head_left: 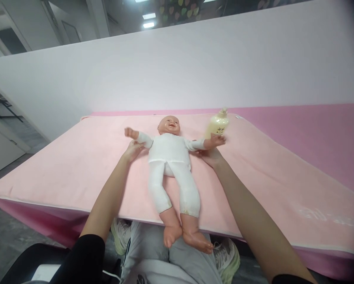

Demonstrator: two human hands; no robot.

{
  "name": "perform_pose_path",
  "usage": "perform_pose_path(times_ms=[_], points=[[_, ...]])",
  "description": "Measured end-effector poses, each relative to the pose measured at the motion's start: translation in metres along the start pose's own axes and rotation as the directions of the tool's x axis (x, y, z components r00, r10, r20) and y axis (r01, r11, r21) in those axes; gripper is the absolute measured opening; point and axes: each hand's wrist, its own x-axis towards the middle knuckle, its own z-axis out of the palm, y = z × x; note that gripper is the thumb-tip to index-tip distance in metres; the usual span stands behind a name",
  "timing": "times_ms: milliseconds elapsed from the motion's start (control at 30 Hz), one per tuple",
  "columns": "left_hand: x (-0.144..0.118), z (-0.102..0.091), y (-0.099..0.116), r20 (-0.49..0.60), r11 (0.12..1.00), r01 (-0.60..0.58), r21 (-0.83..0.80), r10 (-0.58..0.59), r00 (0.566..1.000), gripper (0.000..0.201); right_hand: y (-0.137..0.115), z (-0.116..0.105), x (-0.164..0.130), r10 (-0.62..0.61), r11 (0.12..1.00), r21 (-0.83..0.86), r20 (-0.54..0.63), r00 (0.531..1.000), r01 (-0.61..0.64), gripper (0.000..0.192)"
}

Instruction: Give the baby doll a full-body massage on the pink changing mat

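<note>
A baby doll (169, 150) with a white cloth body lies on its back, its head toward the wall and its arms spread out. Its bare lower legs and feet hang past the table's near edge. My left hand (133, 150) is closed around the doll's arm on the left side, close to the elbow. On the other side my right hand (211, 157) grips the doll's other arm from below, its fingers partly hidden by that arm. Just behind the right hand stands a pale yellow pump bottle (217, 123), partly covered by the doll's hand.
A light pink towel (82, 169) covers much of the pink table (321, 134). Behind it rises a white partition wall (194, 67). My legs (167, 252) and shoes are below the near edge, and a black seat (29, 256) is at lower left.
</note>
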Motion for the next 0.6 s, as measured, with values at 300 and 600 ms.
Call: perform_pose_path(times_ms=[300, 600], points=[[-0.004, -0.007, 0.012, -0.401, 0.878, -0.181, -0.442, -0.014, 0.916, 0.023, -0.004, 0.000, -0.002, 0.105, 0.898, 0.440, -0.273, 0.956, 0.027, 0.024], [0.004, -0.056, 0.027, -0.662, 0.969, -0.245, -0.040, 0.158, 0.733, 0.019, -0.014, -0.044, 0.010, 0.027, 0.993, 0.105, -0.642, 0.766, 0.053, 0.026]])
